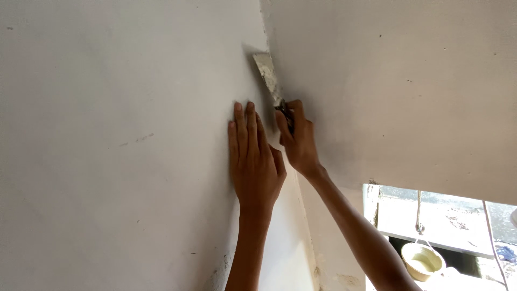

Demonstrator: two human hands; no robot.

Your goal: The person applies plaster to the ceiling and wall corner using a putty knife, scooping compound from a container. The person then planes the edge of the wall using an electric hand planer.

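Up here, my right hand (299, 141) has its grip closed around the dark handle of a flat metal putty knife smeared with white paste (267, 75). The blade points up into the corner where the smooth white wall on the left (107, 134) meets the grey-white wall on the right (404, 97). The blade's edge lies right in that corner line. My left hand (256, 159) is not holding anything. It is flat on the white wall, fingers straight and together, just beside my right hand.

What could go wrong? I think the blade could dig in if I tip it too steeply, and that would leave a scratch or a ridge in the soft coat. My flat left hand could also leave a mark if the wall there is wet, though I cannot tell if it is. Paste could drop off the blade too.

I see no packages, labels or signs. Low on the right, through an opening, a round cream-coloured bowl (423, 261) hangs on a thin cord (418, 210), well apart from my hands.
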